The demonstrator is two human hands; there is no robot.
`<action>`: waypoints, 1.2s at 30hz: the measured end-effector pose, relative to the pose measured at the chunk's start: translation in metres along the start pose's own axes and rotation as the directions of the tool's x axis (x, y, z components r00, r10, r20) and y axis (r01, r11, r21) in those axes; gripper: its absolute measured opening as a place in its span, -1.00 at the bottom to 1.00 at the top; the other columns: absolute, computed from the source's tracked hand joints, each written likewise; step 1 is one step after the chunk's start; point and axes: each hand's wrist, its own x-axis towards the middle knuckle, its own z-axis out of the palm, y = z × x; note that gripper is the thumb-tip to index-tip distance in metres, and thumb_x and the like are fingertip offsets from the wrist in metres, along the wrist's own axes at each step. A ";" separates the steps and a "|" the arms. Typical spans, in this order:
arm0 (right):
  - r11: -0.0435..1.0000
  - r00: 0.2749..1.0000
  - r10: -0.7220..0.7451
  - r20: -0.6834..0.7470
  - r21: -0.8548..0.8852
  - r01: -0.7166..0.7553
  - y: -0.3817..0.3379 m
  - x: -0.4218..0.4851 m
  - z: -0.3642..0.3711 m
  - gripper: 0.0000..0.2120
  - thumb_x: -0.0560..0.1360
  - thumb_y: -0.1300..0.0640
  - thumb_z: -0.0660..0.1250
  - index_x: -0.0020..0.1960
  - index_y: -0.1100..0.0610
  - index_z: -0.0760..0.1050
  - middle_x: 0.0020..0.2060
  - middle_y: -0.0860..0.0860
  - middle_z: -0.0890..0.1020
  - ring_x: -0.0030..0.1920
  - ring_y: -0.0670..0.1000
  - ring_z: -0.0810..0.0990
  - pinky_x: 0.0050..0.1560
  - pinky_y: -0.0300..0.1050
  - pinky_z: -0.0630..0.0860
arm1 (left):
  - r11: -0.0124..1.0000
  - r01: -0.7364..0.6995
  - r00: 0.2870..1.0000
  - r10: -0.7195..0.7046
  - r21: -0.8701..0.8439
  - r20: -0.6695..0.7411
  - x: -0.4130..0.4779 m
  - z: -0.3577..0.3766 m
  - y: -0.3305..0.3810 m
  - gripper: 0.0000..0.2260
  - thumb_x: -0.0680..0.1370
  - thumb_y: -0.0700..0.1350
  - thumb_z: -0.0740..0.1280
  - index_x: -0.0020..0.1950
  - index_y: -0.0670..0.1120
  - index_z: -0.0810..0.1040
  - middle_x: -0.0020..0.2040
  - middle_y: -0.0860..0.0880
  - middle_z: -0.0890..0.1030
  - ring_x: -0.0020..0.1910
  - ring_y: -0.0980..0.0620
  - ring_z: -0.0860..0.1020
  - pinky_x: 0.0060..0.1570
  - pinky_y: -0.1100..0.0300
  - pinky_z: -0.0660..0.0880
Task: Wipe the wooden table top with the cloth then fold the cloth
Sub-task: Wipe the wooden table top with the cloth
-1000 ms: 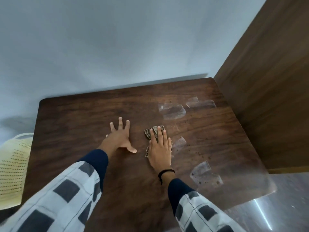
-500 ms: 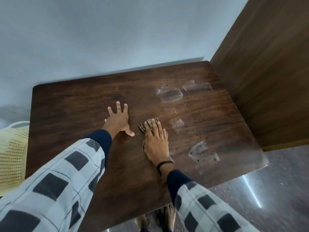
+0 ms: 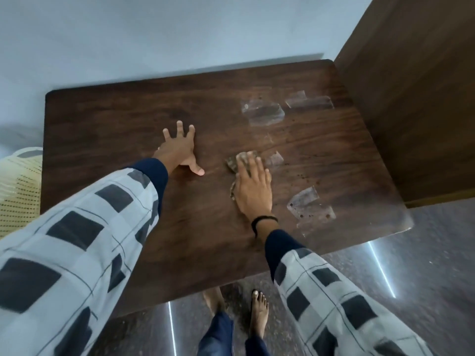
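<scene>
- Our right grip (image 3: 253,187) lay flat, fingers extended, pressing the cloth (image 3: 234,161) onto the worktop (image 3: 115,119); the cloth peeked beyond our fingertips.
- Our left grip (image 3: 180,147) rested released, fingers splayed, beside the cloth, not touching it.

Head view, steeply down onto table top (image 3: 115,119).

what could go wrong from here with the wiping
The cloth is bunched small under the flat right hand, so each pass covers little and the bare palm may drag on the wooden table top. The clear tape patches beside it look stuck down; the cloth could snag or lift an edge. The left hand braces flat, so leaning hard might shift the table.
</scene>
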 end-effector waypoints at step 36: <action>0.998 0.998 -0.069 -0.012 -0.011 0.069 0.026 -0.061 0.002 -0.51 0.72 0.05 0.02 0.64 -0.05 0.13 0.64 0.01 0.13 0.64 0.12 0.02 0.57 0.24 0.05 | 0.998 -0.049 0.955 0.061 0.047 -0.289 -0.054 0.031 0.023 -0.09 0.32 0.14 0.58 0.55 -0.07 0.23 0.60 -0.08 0.07 0.54 -0.31 0.04 0.36 -0.36 0.25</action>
